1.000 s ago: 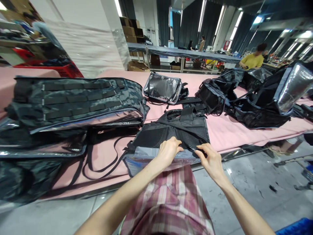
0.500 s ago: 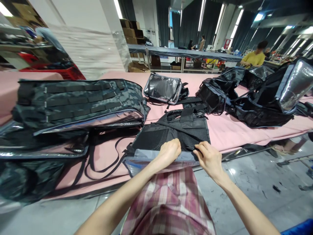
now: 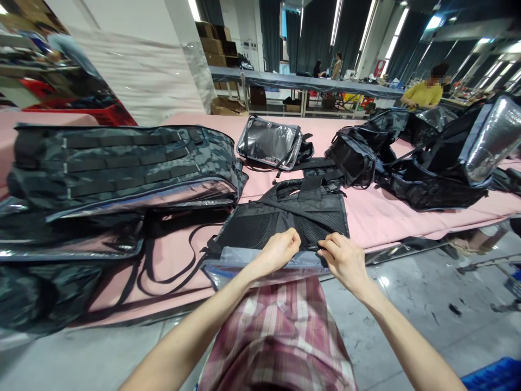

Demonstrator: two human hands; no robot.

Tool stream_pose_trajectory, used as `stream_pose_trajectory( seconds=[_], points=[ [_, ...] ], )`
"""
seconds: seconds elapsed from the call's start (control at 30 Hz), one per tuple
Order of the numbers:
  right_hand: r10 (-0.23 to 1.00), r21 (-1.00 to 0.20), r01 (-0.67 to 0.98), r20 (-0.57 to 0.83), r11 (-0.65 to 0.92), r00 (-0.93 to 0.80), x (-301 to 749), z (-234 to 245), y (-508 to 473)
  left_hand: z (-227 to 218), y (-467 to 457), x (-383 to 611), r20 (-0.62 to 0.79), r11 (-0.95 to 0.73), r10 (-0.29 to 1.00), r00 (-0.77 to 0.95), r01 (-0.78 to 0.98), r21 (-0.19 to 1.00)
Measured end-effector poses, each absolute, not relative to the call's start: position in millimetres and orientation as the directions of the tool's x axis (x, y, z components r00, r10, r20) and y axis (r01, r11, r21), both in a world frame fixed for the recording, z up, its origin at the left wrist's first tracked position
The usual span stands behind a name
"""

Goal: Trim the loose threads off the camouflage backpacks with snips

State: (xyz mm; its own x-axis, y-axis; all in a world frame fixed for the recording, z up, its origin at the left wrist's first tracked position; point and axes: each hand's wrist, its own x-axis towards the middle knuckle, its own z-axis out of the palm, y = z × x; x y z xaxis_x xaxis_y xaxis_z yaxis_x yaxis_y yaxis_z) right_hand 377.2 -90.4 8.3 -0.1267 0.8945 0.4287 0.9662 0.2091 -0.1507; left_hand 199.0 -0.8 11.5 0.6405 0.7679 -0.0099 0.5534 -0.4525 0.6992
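Note:
A black backpack (image 3: 280, 214) with mesh back panels lies in front of me, its grey-edged lining (image 3: 240, 255) turned toward my body. My left hand (image 3: 283, 247) is closed in a fist over the lower edge of the mesh; what its fingers hold is hidden. To its right, my right hand (image 3: 344, 258) pinches with thumb and forefinger at the backpack's lower right edge. A thin black strap (image 3: 291, 209) crosses the panel diagonally to this hand and appears gripped there, partly covered by the fingers.
On the pink-covered table (image 3: 374, 225), a large camouflage backpack (image 3: 134, 157) lies at left with loose straps. A silver-lined pouch (image 3: 271, 142) sits behind, and several open black bags (image 3: 439, 168) are piled at right. A person in yellow (image 3: 425, 92) works farther back.
My right hand has shifted slightly left, its fingers now covering the small dark bit that showed at its fingertips. The left hand stays closed in nearly the same place. The view has turned slightly.

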Motion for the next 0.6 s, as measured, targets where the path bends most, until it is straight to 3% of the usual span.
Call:
stream_pose_trajectory(
  seconds=[0.23, 0.6],
  points=[
    [0.889, -0.168, 0.967, 0.447, 0.193, -0.1, 378.3, 8.0, -94.1, 10.6, -3.6, 196.9, 0.048, -0.504, 0.756, 0.653, 0.534, 0.679],
    [0.888, -0.173, 0.968, 0.451, 0.183, -0.087, 372.1, 7.9, -88.0, 11.0, -3.7, 196.7, 0.013, -0.453, 0.771, 0.636, 0.535, 0.713]
  ],
)
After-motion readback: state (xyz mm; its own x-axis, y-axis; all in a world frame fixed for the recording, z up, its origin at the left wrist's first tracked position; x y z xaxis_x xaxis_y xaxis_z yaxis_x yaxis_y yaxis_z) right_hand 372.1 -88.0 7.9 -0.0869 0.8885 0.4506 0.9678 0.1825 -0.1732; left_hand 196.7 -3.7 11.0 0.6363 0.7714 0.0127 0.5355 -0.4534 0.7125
